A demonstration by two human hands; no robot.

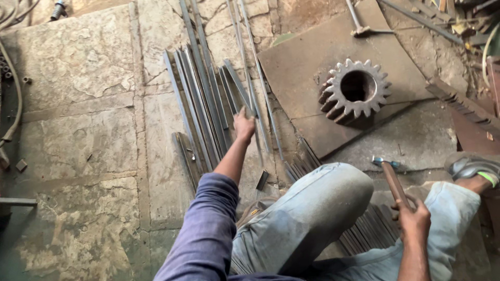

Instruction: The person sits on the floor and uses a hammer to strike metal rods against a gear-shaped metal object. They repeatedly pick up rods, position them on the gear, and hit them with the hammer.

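Figure. Head-mounted view down onto a workshop floor of cracked stone slabs [78, 130], read from left to right. At the far left edge a hose [15, 99] curves down the frame. Left of centre lies a fan of long flat steel strips [200, 112], their long axes running roughly from six to twelve o'clock and leaning slightly toward eleven; thinner rods cross them toward one o'clock. The left hand [244, 126], at the end of an arm in a purple sleeve [205, 229], rests on the right-hand side of this bundle, fingers curled down onto a strip; whether a strip is actually clamped or merely touched cannot be told from this angle. The strips extend away from that hand mainly toward twelve o'clock, so the hand sits near the bundle's middle rather than at an end. At centre a bent knee in pale jeans [312, 208] fills the lower frame, with more short strips [367, 229] stacked beneath it. Above, at one o'clock from the left hand and well apart, a large spur gear [355, 89] stands on a rusted steel plate [307, 62]. At right, the right hand [414, 216] is closed around the wooden handle of a hammer [391, 177], head pointing toward eleven o'clock. The left hand is the nearer to the strips.
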